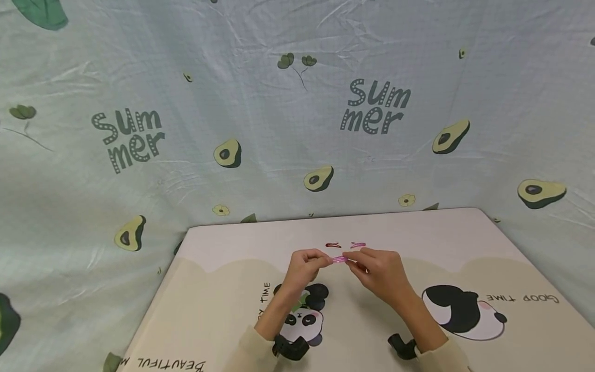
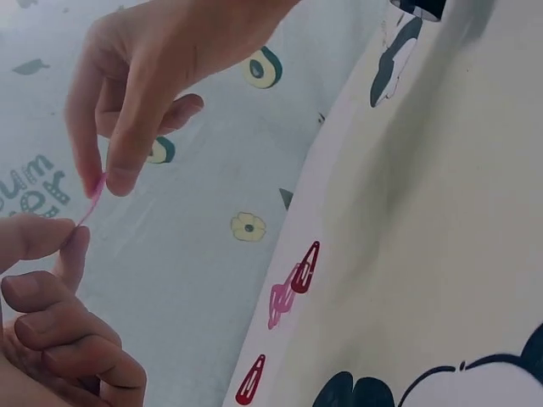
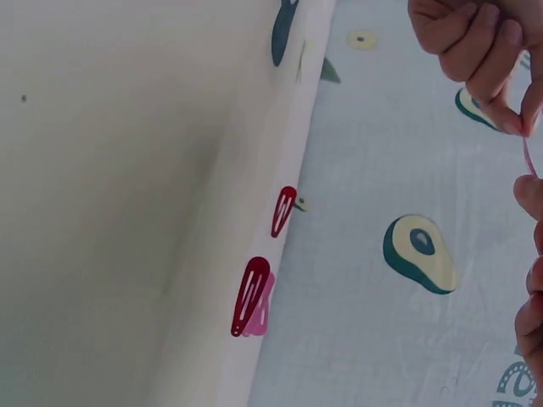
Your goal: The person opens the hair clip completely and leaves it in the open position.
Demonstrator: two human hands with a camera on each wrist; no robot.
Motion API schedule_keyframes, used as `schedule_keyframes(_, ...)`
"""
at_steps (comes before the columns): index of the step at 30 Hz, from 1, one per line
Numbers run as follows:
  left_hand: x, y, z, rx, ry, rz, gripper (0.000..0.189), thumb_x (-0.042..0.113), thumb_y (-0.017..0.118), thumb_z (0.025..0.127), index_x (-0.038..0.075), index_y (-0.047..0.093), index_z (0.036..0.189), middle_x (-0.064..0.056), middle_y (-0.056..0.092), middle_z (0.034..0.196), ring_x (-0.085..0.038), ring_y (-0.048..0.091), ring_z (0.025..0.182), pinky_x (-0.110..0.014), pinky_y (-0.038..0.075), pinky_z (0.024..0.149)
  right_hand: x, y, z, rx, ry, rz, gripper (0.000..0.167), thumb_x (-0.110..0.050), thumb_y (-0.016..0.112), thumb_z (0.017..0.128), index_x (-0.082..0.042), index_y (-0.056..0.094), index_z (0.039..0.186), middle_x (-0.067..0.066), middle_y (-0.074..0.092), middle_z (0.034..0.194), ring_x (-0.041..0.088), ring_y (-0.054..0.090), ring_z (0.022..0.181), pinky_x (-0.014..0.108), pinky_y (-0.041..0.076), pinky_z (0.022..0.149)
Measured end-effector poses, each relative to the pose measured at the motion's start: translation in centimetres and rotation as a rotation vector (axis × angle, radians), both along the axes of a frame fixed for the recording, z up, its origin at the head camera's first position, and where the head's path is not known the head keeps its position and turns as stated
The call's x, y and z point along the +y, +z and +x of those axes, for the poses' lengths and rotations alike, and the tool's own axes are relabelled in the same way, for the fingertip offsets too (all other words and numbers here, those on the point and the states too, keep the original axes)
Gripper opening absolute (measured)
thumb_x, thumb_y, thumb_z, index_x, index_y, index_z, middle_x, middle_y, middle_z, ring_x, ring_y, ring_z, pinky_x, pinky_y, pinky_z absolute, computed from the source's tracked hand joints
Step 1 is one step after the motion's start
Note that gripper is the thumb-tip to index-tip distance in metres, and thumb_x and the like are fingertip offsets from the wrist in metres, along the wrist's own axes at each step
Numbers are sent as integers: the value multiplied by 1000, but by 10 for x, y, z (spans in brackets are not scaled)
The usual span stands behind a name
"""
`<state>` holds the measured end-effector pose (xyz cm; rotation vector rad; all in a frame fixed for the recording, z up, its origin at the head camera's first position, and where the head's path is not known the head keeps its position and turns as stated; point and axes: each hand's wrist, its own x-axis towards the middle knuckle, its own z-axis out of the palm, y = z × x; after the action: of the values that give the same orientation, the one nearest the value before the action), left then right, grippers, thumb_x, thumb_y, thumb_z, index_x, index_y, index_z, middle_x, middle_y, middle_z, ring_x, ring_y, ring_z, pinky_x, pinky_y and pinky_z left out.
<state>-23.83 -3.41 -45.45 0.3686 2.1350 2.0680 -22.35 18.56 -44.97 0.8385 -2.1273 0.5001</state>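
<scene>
One pink clip (image 1: 339, 259) is pinched between the left hand (image 1: 303, 268) and the right hand (image 1: 380, 271), held over the table (image 1: 204, 294). Its handling looks unfinished; whether it is snapped closed, I cannot tell. Two red clips (image 3: 251, 297) and another pink one (image 3: 264, 312) lie beyond, in neither hand.

Clip (image 1: 340, 259) between left hand (image 1: 304, 266) and right hand (image 1: 378, 271), other clips (image 3: 251, 295) behind (on table (image 1: 232, 243)), cloth (image 1: 279, 119) beyond
</scene>
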Motion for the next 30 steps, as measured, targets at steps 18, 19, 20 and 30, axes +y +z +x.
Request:
schedule_keyframes(18, 4, 7, 13, 332, 82, -211, 15, 28, 75, 95, 14, 81, 95, 6, 41, 59, -2, 35, 55, -19, 27, 50, 11, -2, -1, -163, 128, -207, 21, -1, 89, 73, -11, 82, 90, -4, 75, 75, -2, 49, 59, 11, 44, 56)
schedule_keyframes(19, 4, 7, 13, 389, 84, -236, 14, 27, 75, 95, 14, 81, 95, 6, 42, 59, 0, 35, 54, -18, 27, 50, 12, -2, 0, -197, 144, -230, 20, 0, 88, 74, -11, 82, 90, -5, 75, 75, -2, 48, 59, 11, 43, 55)
schedule_keyframes(20, 4, 7, 14, 454, 87, -262, 12, 26, 75, 95, 15, 81, 94, 6, 42, 58, 1, 35, 53, -17, 27, 49, 12, -1, 1, -232, 162, -251, 20, 1, 87, 75, -11, 82, 91, -5, 74, 75, -3, 47, 59, 12, 43, 54)
schedule_keyframes(30, -1, 11, 19, 1037, 187, -482, 7, 13, 84, 84, 14, 82, 91, 7, 46, 49, 9, 28, 51, -8, 20, 50, 13, 3, 7, -384, 253, -321, 20, 2, 83, 81, -15, 80, 91, -10, 66, 69, -2, 47, 59, 19, 45, 52)
